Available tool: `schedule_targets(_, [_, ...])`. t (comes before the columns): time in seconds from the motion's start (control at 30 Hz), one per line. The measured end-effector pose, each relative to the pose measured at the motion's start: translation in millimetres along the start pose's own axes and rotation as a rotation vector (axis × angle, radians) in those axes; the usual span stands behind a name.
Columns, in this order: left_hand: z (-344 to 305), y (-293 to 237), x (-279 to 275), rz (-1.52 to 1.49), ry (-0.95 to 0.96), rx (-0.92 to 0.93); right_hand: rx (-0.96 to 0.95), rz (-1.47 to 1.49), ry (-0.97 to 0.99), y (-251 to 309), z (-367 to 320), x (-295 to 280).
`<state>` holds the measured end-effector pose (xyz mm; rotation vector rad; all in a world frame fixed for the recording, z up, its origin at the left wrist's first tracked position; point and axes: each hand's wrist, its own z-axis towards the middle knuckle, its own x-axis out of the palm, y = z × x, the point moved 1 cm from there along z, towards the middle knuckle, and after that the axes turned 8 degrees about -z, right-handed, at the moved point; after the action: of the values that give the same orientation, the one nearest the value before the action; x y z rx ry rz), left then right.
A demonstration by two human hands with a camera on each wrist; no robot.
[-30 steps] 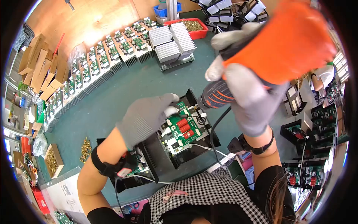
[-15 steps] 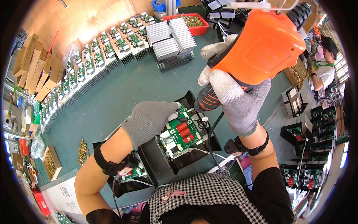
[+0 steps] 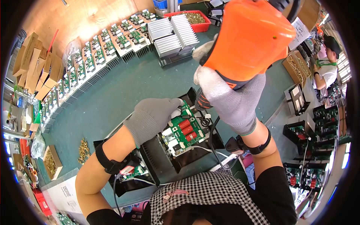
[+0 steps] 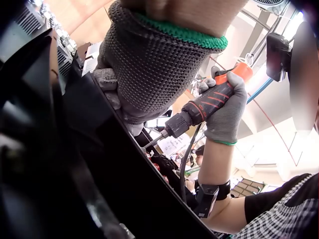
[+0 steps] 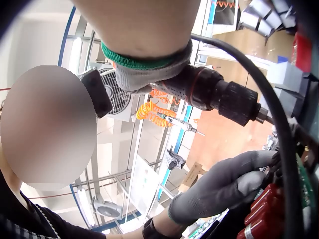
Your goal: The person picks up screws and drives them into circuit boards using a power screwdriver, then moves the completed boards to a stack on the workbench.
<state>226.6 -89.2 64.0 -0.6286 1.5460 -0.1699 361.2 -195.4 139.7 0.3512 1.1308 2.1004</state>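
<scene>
My right hand, in a grey glove, grips an orange-and-black electric drill. Its chuck points down at the far end of a black housing, and the bit reaches in there. A green circuit board with red cylindrical components lies in that housing. My gloved left hand pinches the board's upper left edge with thumb and fingers, close beside the drill's tip. In the left wrist view, the fingers bend down at a black wall.
A second housing lies under my left forearm. The drill's black cable loops beside the board. Boards on heatsinks line the back, near a finned heatsink and a red bin. Loose screws lie left. Another person is at right.
The drill and my right hand have come left, with the chuck now further down at the housing's far end. My left hand keeps its place at the board's edge.
</scene>
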Motion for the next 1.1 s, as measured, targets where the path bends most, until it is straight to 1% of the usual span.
schedule_targets(0.17, [-1,2,4,-0.080,-0.071,0.040,0.016,-0.007,-0.004,0,-3,-5])
schedule_targets(0.23, [0,2,7,-0.092,-0.100,0.044,-0.026,-0.005,-0.027,-4,-4,-5])
schedule_targets(0.27, [-1,2,7,-0.059,-0.069,0.033,-0.068,-0.020,-0.034,-7,-4,-6])
schedule_targets(0.33, [0,0,2,0.014,-0.008,0.010,-0.042,0.014,-0.015,-8,-5,-6])
schedule_targets(0.37, [-1,-3,-1,-0.005,-0.006,-0.002,0.031,0.059,0.009,-6,-7,-6])
schedule_targets(0.43, [-4,-7,-5,-0.047,0.002,-0.027,0.037,-0.013,0.030,-8,-9,-8])
schedule_targets(0.5, [-4,-3,-3,-0.270,-0.103,-0.014,0.069,-0.094,0.043,-6,-10,-11])
schedule_targets(0.57, [-6,2,-9,-0.613,-0.149,-0.156,0.013,-0.065,0.019,-9,-5,-11])
schedule_targets(0.6, [-7,3,-19,-0.843,-0.141,-0.305,-0.014,-0.050,0.008,-10,-4,-11])
schedule_targets(0.63, [-9,4,-23,-1.075,-0.135,-0.458,-0.002,0.043,-0.011,-7,-2,-10])
schedule_targets(0.73, [-21,3,-18,-1.421,-0.244,-0.399,-0.188,0.071,-0.030,6,9,-21])
schedule_targets(0.77, [-28,4,-22,-1.274,-0.141,-0.354,-0.240,0.138,-0.026,14,10,-25])
schedule_targets(0.87, [-43,-18,-18,-1.088,-0.140,-0.278,-0.357,0.457,0.055,30,12,-34])
schedule_targets(0.9, [-45,-23,-16,-1.078,-0.114,-0.254,-0.377,0.530,0.088,36,11,-35])
schedule_targets(1.0, [-50,-34,-1,-0.968,-0.106,-0.202,-0.442,0.587,0.195,50,15,-46])
schedule_targets(1.03, [-52,-42,-1,-0.970,-0.109,-0.221,-0.500,0.536,0.263,49,15,-50])
schedule_targets(1.1, [-55,-50,-1,-0.885,-0.091,-0.155,-0.391,0.525,0.194,58,4,-48])
